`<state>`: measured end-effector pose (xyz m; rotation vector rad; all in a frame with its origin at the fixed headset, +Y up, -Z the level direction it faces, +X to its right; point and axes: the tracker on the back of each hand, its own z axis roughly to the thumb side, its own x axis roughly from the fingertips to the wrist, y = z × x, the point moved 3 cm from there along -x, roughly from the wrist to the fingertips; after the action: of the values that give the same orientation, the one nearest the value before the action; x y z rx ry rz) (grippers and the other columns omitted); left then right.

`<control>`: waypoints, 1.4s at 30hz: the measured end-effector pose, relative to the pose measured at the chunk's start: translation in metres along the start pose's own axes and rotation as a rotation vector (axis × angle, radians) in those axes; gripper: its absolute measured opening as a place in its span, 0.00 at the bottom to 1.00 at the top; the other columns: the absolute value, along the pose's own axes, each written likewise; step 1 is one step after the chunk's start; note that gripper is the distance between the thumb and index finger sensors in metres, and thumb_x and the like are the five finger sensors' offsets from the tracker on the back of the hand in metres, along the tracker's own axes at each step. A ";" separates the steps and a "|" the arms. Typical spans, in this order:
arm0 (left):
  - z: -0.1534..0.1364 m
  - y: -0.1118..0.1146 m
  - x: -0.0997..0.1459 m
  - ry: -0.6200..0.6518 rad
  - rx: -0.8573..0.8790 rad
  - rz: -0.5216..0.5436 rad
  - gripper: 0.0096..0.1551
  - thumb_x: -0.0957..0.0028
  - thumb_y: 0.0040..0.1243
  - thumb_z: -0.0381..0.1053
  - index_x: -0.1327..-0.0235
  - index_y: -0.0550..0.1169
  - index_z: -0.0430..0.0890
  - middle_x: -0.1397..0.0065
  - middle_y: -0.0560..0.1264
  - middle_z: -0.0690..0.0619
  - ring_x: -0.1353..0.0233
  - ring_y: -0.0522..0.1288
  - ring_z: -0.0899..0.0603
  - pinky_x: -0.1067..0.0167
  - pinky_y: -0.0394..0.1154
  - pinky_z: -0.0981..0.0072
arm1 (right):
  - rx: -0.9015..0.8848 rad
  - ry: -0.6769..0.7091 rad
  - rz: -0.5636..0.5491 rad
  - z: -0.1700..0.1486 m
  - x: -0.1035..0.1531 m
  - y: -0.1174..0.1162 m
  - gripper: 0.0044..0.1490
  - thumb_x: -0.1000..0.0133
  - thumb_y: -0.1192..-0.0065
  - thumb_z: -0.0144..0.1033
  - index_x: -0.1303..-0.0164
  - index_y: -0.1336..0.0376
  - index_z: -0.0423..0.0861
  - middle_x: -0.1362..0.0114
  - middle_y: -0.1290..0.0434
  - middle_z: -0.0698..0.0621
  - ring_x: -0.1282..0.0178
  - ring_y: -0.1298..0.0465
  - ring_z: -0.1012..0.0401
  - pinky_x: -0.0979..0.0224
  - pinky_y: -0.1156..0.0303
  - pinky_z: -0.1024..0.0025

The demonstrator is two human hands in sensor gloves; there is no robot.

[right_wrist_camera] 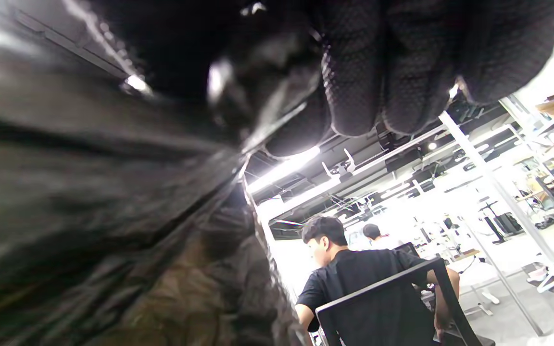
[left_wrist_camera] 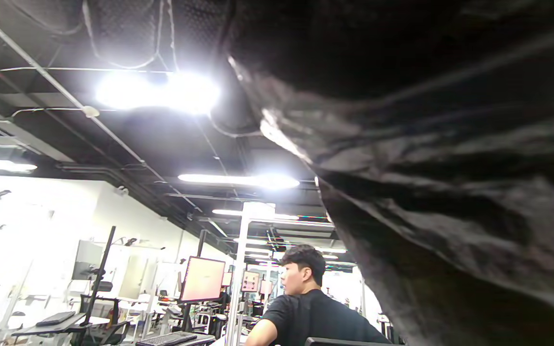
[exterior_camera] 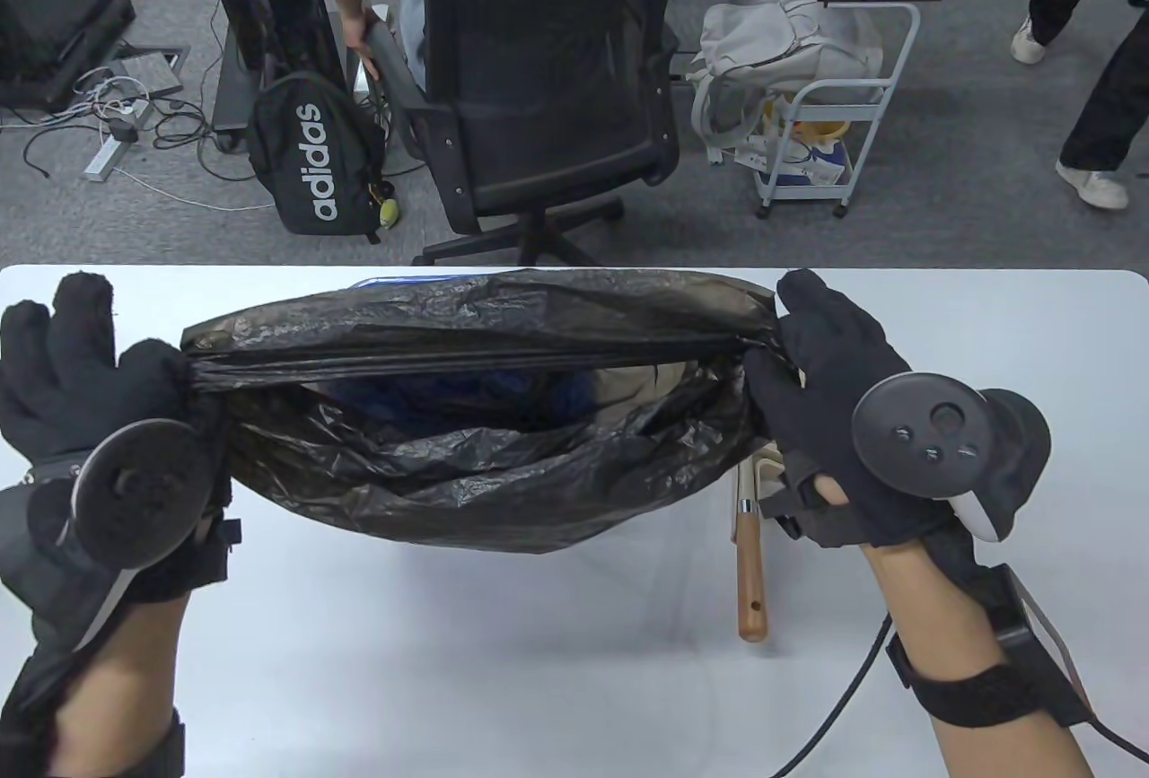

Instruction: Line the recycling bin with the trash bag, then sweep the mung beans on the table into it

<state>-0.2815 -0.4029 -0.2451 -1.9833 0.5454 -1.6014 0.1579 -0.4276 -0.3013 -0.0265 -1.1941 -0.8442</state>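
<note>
A black trash bag [exterior_camera: 467,446] is stretched wide between both hands above the white table [exterior_camera: 449,661]. My left hand [exterior_camera: 135,365] grips its left rim edge, thumb and palm closed on the plastic, other fingers raised. My right hand [exterior_camera: 790,356] grips the right rim edge. Through the bag's open mouth a blue shape shows, the recycling bin [exterior_camera: 467,397], with a blue sliver [exterior_camera: 395,282] behind the bag. Both wrist views are filled by the bag's plastic [left_wrist_camera: 450,182] [right_wrist_camera: 89,202]; right fingers [right_wrist_camera: 392,72] curl at the top. No mung beans are visible.
A wooden brush handle [exterior_camera: 750,563] lies on the table under the bag's right end. Beyond the far table edge stand an office chair [exterior_camera: 539,87], a black backpack [exterior_camera: 314,154] and a white cart [exterior_camera: 808,123]. A person sits in the chair.
</note>
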 end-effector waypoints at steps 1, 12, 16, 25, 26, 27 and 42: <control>-0.001 0.004 -0.005 -0.013 -0.008 -0.006 0.19 0.51 0.78 0.43 0.62 0.89 0.27 0.19 0.68 0.28 0.23 0.61 0.11 0.32 0.57 0.14 | -0.004 -0.007 0.000 0.000 -0.004 -0.004 0.25 0.47 0.28 0.33 0.52 0.23 0.27 0.29 0.27 0.24 0.32 0.26 0.27 0.37 0.30 0.29; -0.009 0.070 -0.059 -0.044 -0.160 -0.219 0.19 0.51 0.78 0.42 0.62 0.89 0.26 0.18 0.68 0.28 0.23 0.61 0.11 0.32 0.58 0.15 | -0.062 -0.202 0.206 -0.026 -0.054 -0.071 0.25 0.45 0.29 0.34 0.53 0.23 0.27 0.28 0.29 0.23 0.32 0.28 0.26 0.37 0.31 0.29; -0.014 0.099 -0.072 -0.056 -0.231 -0.415 0.19 0.52 0.79 0.41 0.63 0.89 0.24 0.18 0.67 0.28 0.22 0.60 0.11 0.32 0.57 0.14 | -0.118 -0.276 0.326 -0.045 -0.059 -0.104 0.26 0.45 0.30 0.36 0.54 0.23 0.27 0.28 0.29 0.22 0.33 0.29 0.25 0.37 0.32 0.28; -0.026 0.128 -0.092 -0.160 -0.334 -0.712 0.18 0.51 0.78 0.42 0.65 0.88 0.24 0.17 0.67 0.27 0.22 0.59 0.11 0.32 0.56 0.14 | -0.192 -0.296 0.436 -0.051 -0.060 -0.137 0.25 0.44 0.33 0.37 0.58 0.22 0.27 0.29 0.29 0.22 0.34 0.28 0.25 0.38 0.32 0.29; -0.028 0.130 -0.094 -0.177 -0.325 -0.732 0.19 0.51 0.78 0.42 0.64 0.88 0.25 0.17 0.67 0.27 0.22 0.59 0.11 0.31 0.56 0.14 | -0.248 -0.320 0.450 -0.053 -0.059 -0.140 0.25 0.44 0.33 0.37 0.60 0.22 0.27 0.30 0.28 0.22 0.34 0.28 0.25 0.38 0.32 0.29; -0.030 0.132 -0.095 -0.185 -0.300 -0.723 0.19 0.50 0.78 0.44 0.62 0.88 0.27 0.17 0.66 0.27 0.22 0.59 0.11 0.32 0.56 0.14 | -0.290 -0.339 0.459 -0.055 -0.058 -0.143 0.25 0.44 0.32 0.37 0.62 0.22 0.27 0.30 0.28 0.22 0.34 0.28 0.25 0.38 0.32 0.29; -0.001 0.078 -0.077 -0.031 0.283 -0.327 0.49 0.47 0.73 0.54 0.21 0.68 0.28 0.14 0.51 0.23 0.22 0.52 0.10 0.32 0.54 0.14 | -0.296 -0.396 0.479 -0.071 -0.056 -0.164 0.25 0.44 0.32 0.36 0.75 0.20 0.27 0.34 0.24 0.24 0.36 0.26 0.25 0.40 0.30 0.29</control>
<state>-0.2976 -0.4164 -0.3528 -1.9460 -0.0242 -1.7225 0.1125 -0.5427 -0.4416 -0.7226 -1.3428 -0.5937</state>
